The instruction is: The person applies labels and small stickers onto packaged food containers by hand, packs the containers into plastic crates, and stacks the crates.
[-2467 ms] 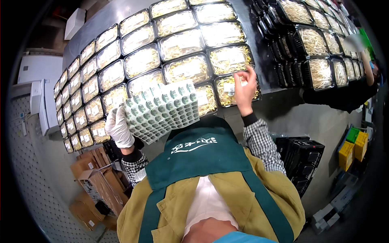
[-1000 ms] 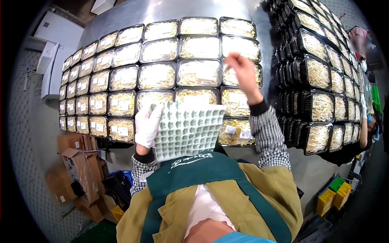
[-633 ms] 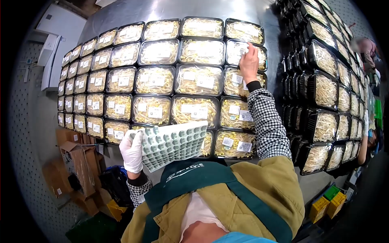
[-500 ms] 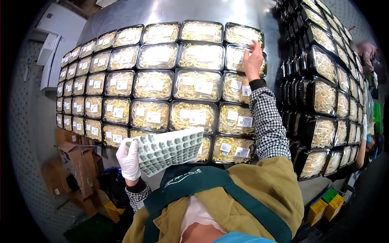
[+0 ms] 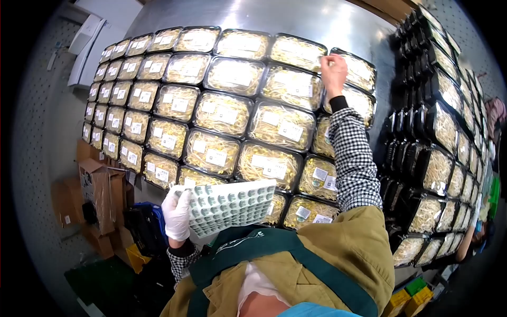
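My left hand (image 5: 177,215), in a white glove, grips a sheet of stickers (image 5: 232,207) by its left edge. Rows of green-and-white labels cover the sheet, which is tilted in front of my apron. My bare right hand (image 5: 334,73) is over the far right of the rows, its fingers curled in a pinch. Whatever they may hold is too small to make out. Just under its fingertips is the edge of a tray of bean sprouts (image 5: 298,52). Another bean sprout tray (image 5: 355,70) lies right of the hand. White labels are on the wrapped black trays.
Rows of packed trays (image 5: 224,112) cover much of the metal table (image 5: 285,18). Tall stacks of sprout trays (image 5: 443,127) stand to the right. Cardboard boxes (image 5: 97,195) and a dark crate (image 5: 145,227) are at lower left. Another person's arm (image 5: 467,243) shows at far right.
The view has turned, so the trays appear shifted. My right hand has moved from the rightmost column towards the gap beside the neighbouring tray, its fingers more curled. My left hand still holds the sheet.
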A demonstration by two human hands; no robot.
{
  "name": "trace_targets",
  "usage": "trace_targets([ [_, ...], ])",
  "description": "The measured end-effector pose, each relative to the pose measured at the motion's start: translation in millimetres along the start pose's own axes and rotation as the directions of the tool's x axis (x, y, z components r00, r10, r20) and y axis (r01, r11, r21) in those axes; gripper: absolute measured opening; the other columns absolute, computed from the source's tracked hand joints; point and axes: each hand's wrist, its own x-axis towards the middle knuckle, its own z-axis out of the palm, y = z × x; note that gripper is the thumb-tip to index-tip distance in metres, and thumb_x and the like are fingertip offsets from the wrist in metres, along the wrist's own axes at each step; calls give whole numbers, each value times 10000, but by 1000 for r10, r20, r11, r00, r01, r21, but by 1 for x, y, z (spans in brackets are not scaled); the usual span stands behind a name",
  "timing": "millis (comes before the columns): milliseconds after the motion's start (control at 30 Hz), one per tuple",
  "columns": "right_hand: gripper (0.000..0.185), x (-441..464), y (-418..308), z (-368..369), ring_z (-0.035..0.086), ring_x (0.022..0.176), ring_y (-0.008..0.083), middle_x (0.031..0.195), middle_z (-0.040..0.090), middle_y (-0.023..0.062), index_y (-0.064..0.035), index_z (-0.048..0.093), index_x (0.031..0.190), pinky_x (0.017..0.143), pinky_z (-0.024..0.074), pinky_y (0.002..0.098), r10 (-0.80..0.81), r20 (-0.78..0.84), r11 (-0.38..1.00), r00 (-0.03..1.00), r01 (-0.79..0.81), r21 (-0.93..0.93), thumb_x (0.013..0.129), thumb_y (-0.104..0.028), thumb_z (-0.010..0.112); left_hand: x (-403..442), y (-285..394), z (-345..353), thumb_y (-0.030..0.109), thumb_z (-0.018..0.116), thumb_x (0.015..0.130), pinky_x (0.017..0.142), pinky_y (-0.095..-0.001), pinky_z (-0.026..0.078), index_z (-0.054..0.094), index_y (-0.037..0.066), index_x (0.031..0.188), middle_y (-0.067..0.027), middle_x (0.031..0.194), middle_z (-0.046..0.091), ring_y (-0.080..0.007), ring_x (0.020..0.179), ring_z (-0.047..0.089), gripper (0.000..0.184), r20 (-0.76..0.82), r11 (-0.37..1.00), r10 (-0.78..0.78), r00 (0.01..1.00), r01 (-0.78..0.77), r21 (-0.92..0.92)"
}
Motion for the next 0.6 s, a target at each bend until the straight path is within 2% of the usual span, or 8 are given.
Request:
trace_targets([
  [100, 167, -10, -48, 56, 566, 940, 298, 951, 639, 117, -108, 697, 678, 860, 423, 408, 150, 124, 968, 981, -172, 185, 702, -272, 675, 3, 8, 13, 52, 500, 932, 682, -196, 434, 579, 5, 981, -12, 851, 611, -58, 739, 541, 104, 69, 999, -25, 997, 27, -28],
  [133, 173, -13, -67, 61, 553, 971, 293, 1011, 627, 101, -111, 697, 679, 860, 412, 439, 254, 150, 959, 955, -269, 85, 705, -277, 660, 4, 9, 14, 53, 493, 935, 692, -201, 438, 573, 1, 995, -18, 867, 614, -62, 753, 545, 112, 88, 999, -14, 996, 17, -30],
  [267, 206, -23, -79, 74, 559, 938, 283, 917, 569, 103, -78, 637, 819, 772, 386, 487, 51, 139, 952, 989, -6, -308, 732, -264, 614, 4, 15, 13, 58, 464, 939, 746, -216, 450, 524, -11, 1121, -40, 982, 613, -77, 815, 566, 204, 157, 995, 27, 987, -11, -98],
  [367, 282, -15, -65, 66, 581, 878, 326, 980, 561, 142, -84, 518, 1000, 718, 433, 483, 95, 167, 976, 981, -59, -209, 739, -176, 570, 5, 23, 11, 32, 440, 934, 729, -208, 434, 487, -6, 1191, -43, 1032, 591, -71, 811, 531, 265, 193, 992, 45, 980, -22, -121],
  [433, 225, -18, -59, 62, 600, 858, 296, 972, 593, 152, -52, 560, 971, 720, 472, 408, 17, 137, 1000, 990, -19, 11, 771, -151, 593, 8, 23, 17, 44, 473, 927, 684, -204, 424, 523, 3, 1150, -16, 978, 587, -64, 757, 511, 233, 108, 989, 122, 987, -111, -101],
  [500, 197, -25, -122, 10, 620, 869, 237, 961, 629, 148, -50, 615, 947, 717, 483, 350, 28, 519, 925, 854, -219, 310, 805, -183, 641, 14, 8, 13, 69, 517, 917, 631, -211, 419, 561, 6, 1082, -17, 867, 591, -61, 697, 500, 182, 36, 979, 202, 979, -203, 17],
  [567, 225, -52, -191, -53, 627, 881, 196, 965, 653, 130, -46, 648, 940, 725, 484, 305, -382, 761, 664, 525, -416, 621, 831, -242, 665, 15, 5, 13, 120, 560, 910, 559, -257, 415, 575, 9, 924, -47, 676, 567, -81, 604, 476, 113, -17, 960, 257, 966, -253, 123],
  [600, 251, -65, -221, -84, 623, 887, 196, 972, 647, 114, -42, 637, 974, 728, 486, 306, -569, 708, 658, 419, -286, 697, 834, -248, 667, 17, 3, 13, 133, 568, 910, 556, -264, 414, 571, 11, 903, -58, 662, 554, -84, 600, 474, 123, -23, 939, 309, 951, -301, 164],
])
